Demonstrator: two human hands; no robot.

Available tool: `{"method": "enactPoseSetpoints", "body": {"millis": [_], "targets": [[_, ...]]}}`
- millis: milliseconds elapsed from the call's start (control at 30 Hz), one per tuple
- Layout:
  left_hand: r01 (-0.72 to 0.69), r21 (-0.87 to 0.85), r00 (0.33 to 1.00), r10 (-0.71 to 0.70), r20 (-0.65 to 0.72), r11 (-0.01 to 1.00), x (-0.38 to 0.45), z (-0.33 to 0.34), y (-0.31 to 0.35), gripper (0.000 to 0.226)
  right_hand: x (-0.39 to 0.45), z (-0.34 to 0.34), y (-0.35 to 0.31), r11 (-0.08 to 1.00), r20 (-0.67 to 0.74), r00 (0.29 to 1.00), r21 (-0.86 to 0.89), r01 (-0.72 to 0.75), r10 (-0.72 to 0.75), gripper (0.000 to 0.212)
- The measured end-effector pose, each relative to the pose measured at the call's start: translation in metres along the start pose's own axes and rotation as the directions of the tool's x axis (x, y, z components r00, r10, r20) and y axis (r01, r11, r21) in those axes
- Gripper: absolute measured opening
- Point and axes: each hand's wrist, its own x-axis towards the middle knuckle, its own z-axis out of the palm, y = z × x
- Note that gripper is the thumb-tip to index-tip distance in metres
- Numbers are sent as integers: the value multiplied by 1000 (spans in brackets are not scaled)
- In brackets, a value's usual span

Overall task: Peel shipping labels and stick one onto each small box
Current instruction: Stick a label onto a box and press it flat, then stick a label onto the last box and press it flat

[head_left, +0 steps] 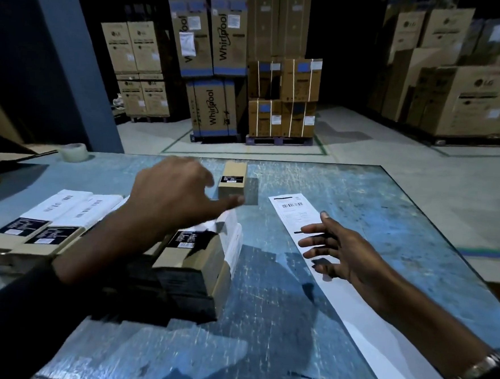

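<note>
Shipping labels [321, 253] lay as one long white strip on the blue worktop [360, 197], its long axis running from the far centre toward your near right, where the frame edge cut it off. Only the far end showed a barcode; the print below it was too small to read.

Your right hand [336, 251] hovered over the strip with fingers spread and straight, gripping nothing; whether the fingertips touched the paper could not be determined. A watch [479, 368] sat on that wrist.

One small box [233, 179] stood alone at the far centre, long axis pointing away from you, a dark label on its near end face. Your left hand [177, 196] reached toward it, motion-blurred, fingers loosely extended and holding nothing, its fingertip just at the box's near lower corner; contact was unclear.

Boxes [63, 220] already carrying white labels lay side by side at your left, partly hidden by your left forearm. A tape roll [74, 152] sat at the far left. Large cartons [218, 68] stood on the floor beyond.
</note>
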Motion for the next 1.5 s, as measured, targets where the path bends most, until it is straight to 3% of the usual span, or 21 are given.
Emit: {"method": "enactPoseSetpoints", "body": {"millis": [100, 233, 333, 433, 567, 633, 767, 900, 1000, 1100, 1233, 1300, 1433, 1500], "targets": [[8, -31, 999, -7, 41, 999, 56, 4, 1, 78, 1, 0, 0, 1000, -46, 999, -5, 17, -17, 43], [74, -111, 955, -38, 294, 991, 138, 35, 0, 63, 2, -2, 8, 999, -87, 996, -26, 35, -37, 28], [176, -153, 915, -104, 389, 972, 169, 60, -10, 52, 4, -3, 13, 998, -85, 995, -47, 44, -48, 26], [295, -220, 851, -151, 503, 930, 183, 78, -10, 63, 9, -7, 15, 998, -86, 995, -39, 43, -46, 24], [320, -202, 787, -141, 600, 926, 200, 90, 7, 87, 14, -4, 18, 997, -80, 996, -66, 38, -43, 22], [291, -179, 781, -126, 612, 940, 203, 97, 12, 92, 13, -2, 20, 981, -84, 991, -173, 89, -104, 15], [231, -137, 856, -134, 499, 963, 211, 117, 6, 57, 5, 3, 29, 800, -11, 936, -523, 295, -352, 9], [217, -149, 885, -129, 448, 965, 207, 116, 3, 51, 9, -1, 36, 638, 82, 904, -682, 358, -420, 2], [204, -153, 884, -114, 453, 967, 203, 104, 13, 55, 14, -5, 48, 425, 258, 879, -798, 428, -401, 29], [183, -198, 864, -61, 500, 963, 196, 84, 32, 54, 13, -7, 45, 328, 285, 897, -858, 396, -338, 50], [103, -240, 823, 53, 566, 965, 168, 55, 69, 58, 3, -18, 38, 201, 255, 908, -921, 332, -332, 28], [36, -247, 827, 110, 552, 968, 145, 43, 88, 58, -2, -25, 32, 145, 247, 920, -943, 301, -305, 28], [-186, -181, 868, 248, 431, 966, 89, 24, 118, 57, -13, -45, 22, 17, 223, 948, -972, 233, -229, 51], [-263, -135, 870, 295, 396, 955, 58, 15, 129, 58, -19, -53, 22, -25, 183, 949, -983, 183, -257, 45]]}}
